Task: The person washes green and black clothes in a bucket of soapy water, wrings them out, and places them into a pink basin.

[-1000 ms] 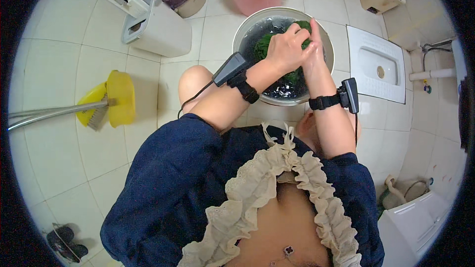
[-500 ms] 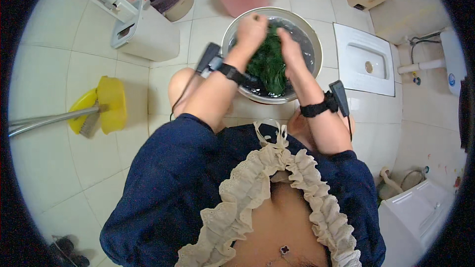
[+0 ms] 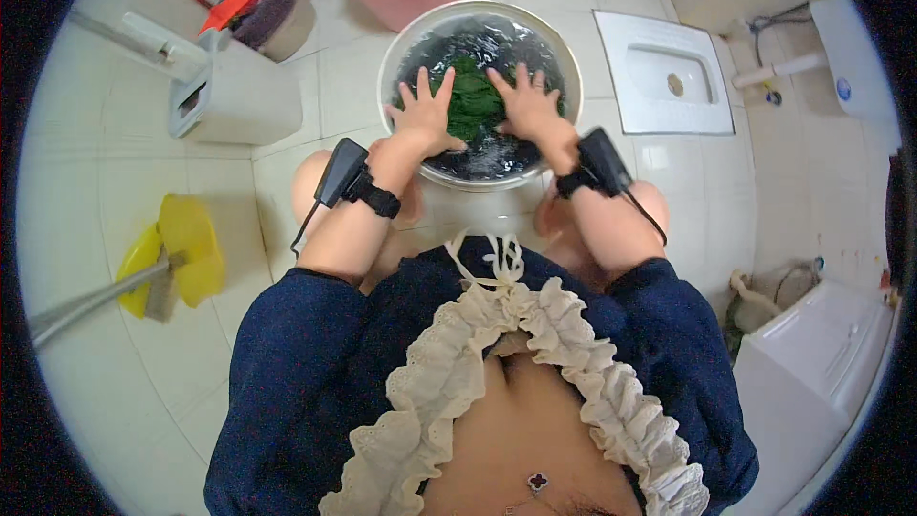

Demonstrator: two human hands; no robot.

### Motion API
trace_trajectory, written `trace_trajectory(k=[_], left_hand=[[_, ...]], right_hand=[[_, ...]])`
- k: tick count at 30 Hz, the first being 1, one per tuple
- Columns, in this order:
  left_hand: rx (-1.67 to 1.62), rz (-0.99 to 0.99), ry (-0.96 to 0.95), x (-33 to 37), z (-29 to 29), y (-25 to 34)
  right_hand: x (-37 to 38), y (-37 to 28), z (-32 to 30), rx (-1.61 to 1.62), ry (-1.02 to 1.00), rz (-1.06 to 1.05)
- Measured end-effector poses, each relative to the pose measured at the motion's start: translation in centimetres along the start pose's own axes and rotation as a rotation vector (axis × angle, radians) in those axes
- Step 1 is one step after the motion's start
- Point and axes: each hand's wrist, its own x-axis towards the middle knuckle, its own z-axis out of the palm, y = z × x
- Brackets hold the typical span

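A round, light-rimmed basin (image 3: 571, 62) holds dark, rippling water. In its middle floats a wet, dark green bundle (image 3: 471, 107) with a stringy, folded look; whether it is cloth or something else I cannot tell. My left hand (image 3: 420, 113) is open at the bundle's left side, fingers spread and palm down over the water. From the right, my right hand (image 3: 528, 107) reaches over the bundle's edge, also open with spread fingers. Neither hand grips the bundle. Both wrists wear a black strap with a dark box and cable.
Behind the basin stands a pink bucket (image 3: 406, 2) filled with green and brown stuff. A white squat toilet (image 3: 664, 76) lies to the right. At left are a grey-white bin (image 3: 239, 96), a mop bucket (image 3: 287, 24) and a yellow dustpan (image 3: 191, 248) with a brush.
My hands, earlier raised close to the lifted green bundle, are now lower and spread flat over it. The bundle sits lower in the water. The view has shifted, moving the scene leftward.
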Motion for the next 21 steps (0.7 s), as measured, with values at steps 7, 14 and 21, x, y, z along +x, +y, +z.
trace_trajectory(k=[7,14,21], left_hand=[[0.093,-0.143,-0.177,3.8,1.7,1.9],[0.358,-0.081,-0.149,7.6,5.6,2.3],[0.152,-0.026,-0.334,9.6,7.6,0.2]], right_hand=[[3.3,0.9,4.0,-0.031,-0.063,0.033],[4.5,2.1,6.4,-0.08,-0.185,-0.027],[4.5,2.1,3.9,0.078,-0.037,-0.105]])
